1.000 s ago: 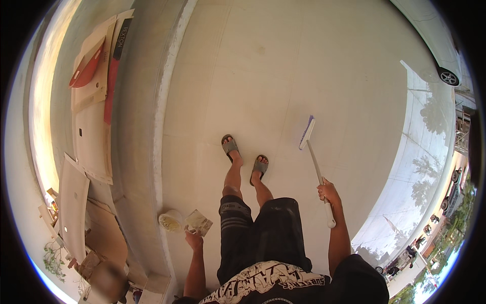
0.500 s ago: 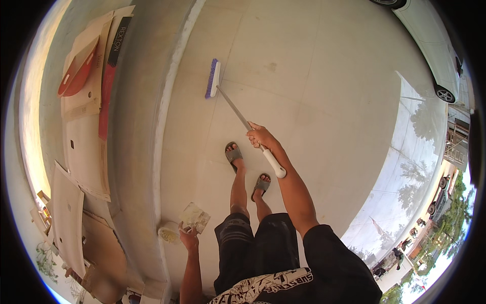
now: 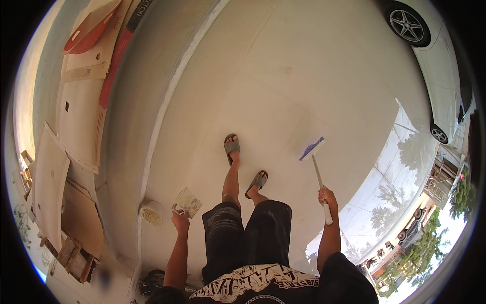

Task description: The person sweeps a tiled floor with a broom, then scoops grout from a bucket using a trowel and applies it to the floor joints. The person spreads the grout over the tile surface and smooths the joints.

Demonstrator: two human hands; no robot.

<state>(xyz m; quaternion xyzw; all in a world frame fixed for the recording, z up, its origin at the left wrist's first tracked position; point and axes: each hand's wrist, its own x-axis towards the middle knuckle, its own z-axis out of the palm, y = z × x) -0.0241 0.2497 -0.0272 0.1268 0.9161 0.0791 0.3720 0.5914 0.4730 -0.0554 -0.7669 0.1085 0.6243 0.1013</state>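
Observation:
My right hand (image 3: 328,197) is closed round the pole of a push broom (image 3: 317,172) on my right side. The broom has a white head with purple bristles and a white grip at the near end of its pole. Its head lies ahead of the hand, over the pale floor; contact with the floor cannot be told. Down at my left side, my left hand (image 3: 180,219) grips a flat, squarish plate (image 3: 189,201) with pale and yellowish smears, whose exact kind I cannot make out. Just left of that hand stands a white bucket (image 3: 151,213) with yellowish contents.
A raised ledge (image 3: 172,91) runs along the left, with cardboard and pale panels (image 3: 76,126) beyond it. A white car (image 3: 430,71) stands at far right. My sandalled feet (image 3: 232,146) are on the floor. Bright, shiny ground (image 3: 374,187) lies to the right.
My right hand has swung the broom from ahead of me back to my right side, lifting or drawing its head away from the ledge. My left hand still holds the plate.

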